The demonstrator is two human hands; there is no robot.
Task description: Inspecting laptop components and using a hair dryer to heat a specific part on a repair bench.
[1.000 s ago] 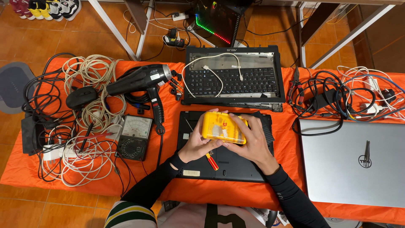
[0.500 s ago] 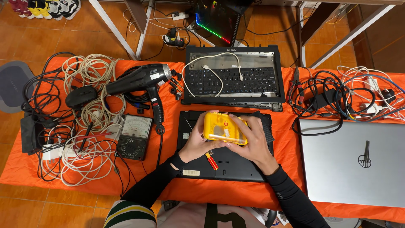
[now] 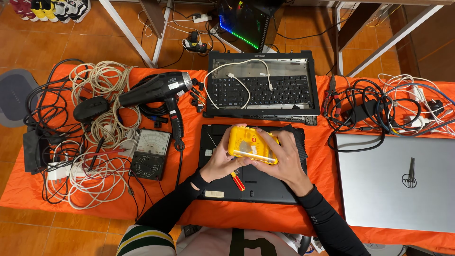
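Observation:
Both my hands hold a small yellow plastic box point(image 3: 251, 144) with a clear lid, just above a black laptop base point(image 3: 256, 182) lying upside down on the orange-covered table point(image 3: 322, 170). My left hand point(image 3: 222, 159) grips the box's left end from below. My right hand point(image 3: 282, 159) wraps its right end, thumb along the box's near edge. A red-and-yellow screwdriver point(image 3: 237, 181) lies on the laptop base under my hands.
A disassembled laptop keyboard deck point(image 3: 263, 85) with a white cable lies behind. Left: black hair dryer point(image 3: 161, 92), analog multimeter point(image 3: 150, 154), coils of white and black cable point(image 3: 95, 142). Right: a closed silver laptop point(image 3: 395, 180) and tangled chargers point(image 3: 379, 106).
The yellow box has tilted slightly in my hands; my fingers have shifted a little along its edges. Nothing else has moved.

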